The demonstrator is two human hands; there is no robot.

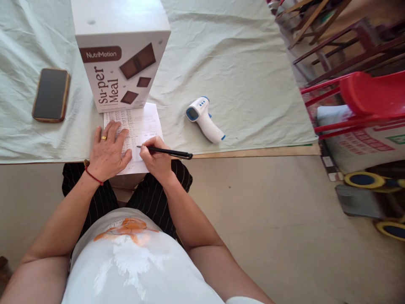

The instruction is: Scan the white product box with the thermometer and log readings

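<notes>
A black pen point(171, 152) is pinched in the fingers of my right hand point(157, 162), its tip at the paper's surface. The sheet of paper point(148, 122) carries printed or written columns and lies at the table's front edge, its lower end hanging over. Spread flat on its left part is my left hand point(109, 152), with a ring and a red wrist cord. Just beyond the hands stands a tall white NutriMotion box point(123, 71) with pictures of chocolate; it hides the far end of the paper.
On the pale green tablecloth point(240, 63) lie a smartphone point(51, 95) at left and a white-and-blue infrared thermometer point(205, 119) at right. A red chair point(373, 95), a printed sack point(357, 139) and a yellow-wheeled trolley point(363, 180) stand on the right.
</notes>
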